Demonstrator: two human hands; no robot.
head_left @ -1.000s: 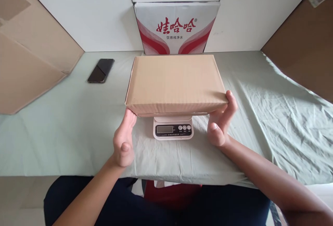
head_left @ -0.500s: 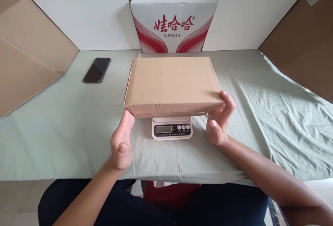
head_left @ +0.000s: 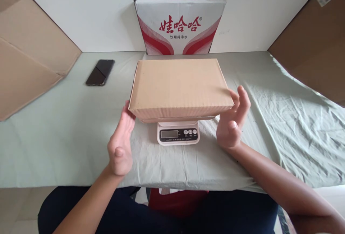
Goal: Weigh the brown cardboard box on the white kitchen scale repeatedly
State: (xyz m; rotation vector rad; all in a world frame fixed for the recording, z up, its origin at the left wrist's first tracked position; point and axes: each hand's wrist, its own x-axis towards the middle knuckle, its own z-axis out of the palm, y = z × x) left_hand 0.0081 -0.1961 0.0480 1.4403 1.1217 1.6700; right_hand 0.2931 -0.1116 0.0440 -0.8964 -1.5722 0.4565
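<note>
A closed brown cardboard box (head_left: 180, 85) rests on a small white digital scale (head_left: 178, 141), covering most of it. Only the scale's front panel shows, with a blank-looking display and several buttons. My left hand (head_left: 120, 144) is beside the box's near left corner, fingers stretched out and palm turned inward. At the near right corner, my right hand (head_left: 232, 124) is open with fingers apart; some fingertips are hidden behind the box's right side. Whether either hand still touches the cardboard, I cannot tell.
A black smartphone (head_left: 100, 72) lies on the pale green cloth (head_left: 67, 137) to the left. Behind the box stands a white and red printed carton (head_left: 180, 27) against a white wall. Large cardboard panels (head_left: 27, 54) flank the table on both sides.
Both hands have moved outward from the box, the left to the left and the right to the right, and their hold is loosened. The box stays on the scale.
</note>
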